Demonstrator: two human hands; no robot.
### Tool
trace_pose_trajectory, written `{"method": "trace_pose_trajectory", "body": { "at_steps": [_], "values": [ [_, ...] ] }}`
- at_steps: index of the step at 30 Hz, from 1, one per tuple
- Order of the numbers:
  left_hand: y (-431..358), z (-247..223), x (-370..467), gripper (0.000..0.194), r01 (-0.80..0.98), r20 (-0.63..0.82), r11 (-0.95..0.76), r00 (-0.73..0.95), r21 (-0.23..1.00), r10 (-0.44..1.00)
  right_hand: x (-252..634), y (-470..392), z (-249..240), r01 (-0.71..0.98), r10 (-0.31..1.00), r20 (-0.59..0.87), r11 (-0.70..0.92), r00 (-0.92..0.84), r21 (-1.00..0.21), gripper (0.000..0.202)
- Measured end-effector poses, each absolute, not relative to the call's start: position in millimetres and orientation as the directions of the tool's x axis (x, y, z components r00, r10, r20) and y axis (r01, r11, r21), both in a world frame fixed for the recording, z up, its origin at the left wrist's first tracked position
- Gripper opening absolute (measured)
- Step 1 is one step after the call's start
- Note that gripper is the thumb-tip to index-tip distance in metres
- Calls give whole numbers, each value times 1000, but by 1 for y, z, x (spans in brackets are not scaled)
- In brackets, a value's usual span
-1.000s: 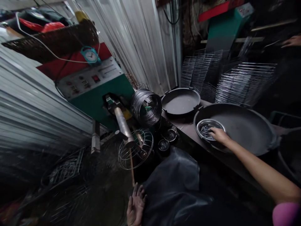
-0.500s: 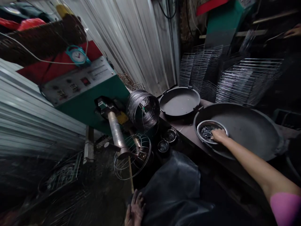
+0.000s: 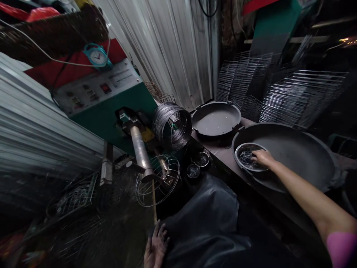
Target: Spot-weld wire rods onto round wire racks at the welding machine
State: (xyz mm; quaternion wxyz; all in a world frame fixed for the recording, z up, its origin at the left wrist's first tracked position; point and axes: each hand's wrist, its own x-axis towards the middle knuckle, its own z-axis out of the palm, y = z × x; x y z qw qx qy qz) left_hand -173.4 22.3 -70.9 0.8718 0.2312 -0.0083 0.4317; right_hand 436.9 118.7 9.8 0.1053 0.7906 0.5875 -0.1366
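Head cam, right hand: reaching out to the right, fingertips down in the metal bowl (image 3: 251, 146); fingers look bent, but honestly can't tell if they're pinching anything. That's the right hand (image 3: 262, 158), pink sleeve (image 3: 341, 243) at the near right.
Wire bits: short loose wire pieces (image 3: 245, 159) lying in that bowl, just left of the fingers.
Big pan: the bowl sits inside the left end of a large dark pan (image 3: 304, 156).
Left hand: left hand (image 3: 156, 245) is at the near edge, relaxed, fingers spread, grasping nothing I can see, right beside the black apron (image 3: 206, 212).
Welder: green spot welder (image 3: 111, 108) on the left, round wire guard (image 3: 179, 172) around its lower arm area, teal clock (image 3: 97, 56) on top.
Coil: wire coil (image 3: 161, 123) between welder and smaller pan (image 3: 216, 120).
Racks: wire racks (image 3: 301, 95) leaning at the far right.
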Motion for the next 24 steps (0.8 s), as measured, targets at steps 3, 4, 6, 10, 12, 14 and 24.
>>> {"method": "trace_pose_trajectory", "body": {
  "at_steps": [3,4,6,10,12,14,24],
  "values": [
    [22,-71,-172,68,-759,201,513,619,400,759,444,124,13,964,914,-332,-261,232,-46,32],
    [22,-71,-172,68,-761,195,508,614,404,765,446,127,14,967,919,-331,-248,213,-64,34],
    [21,-73,-173,68,-761,181,500,607,413,774,450,133,16,972,932,-319,-211,170,-100,38],
    [22,-75,-175,66,-755,152,490,599,436,786,452,141,14,983,955,-287,-114,69,-145,49],
    [22,-76,-176,66,-749,145,494,603,442,785,451,142,11,986,961,-275,-84,42,-141,49],
    [23,-76,-176,67,-747,147,497,606,442,781,449,141,7,989,962,-269,-89,55,-116,42],
    [26,-75,-173,63,-743,123,486,596,460,794,446,143,1,980,922,-337,-201,192,9,20]
  ]
}}
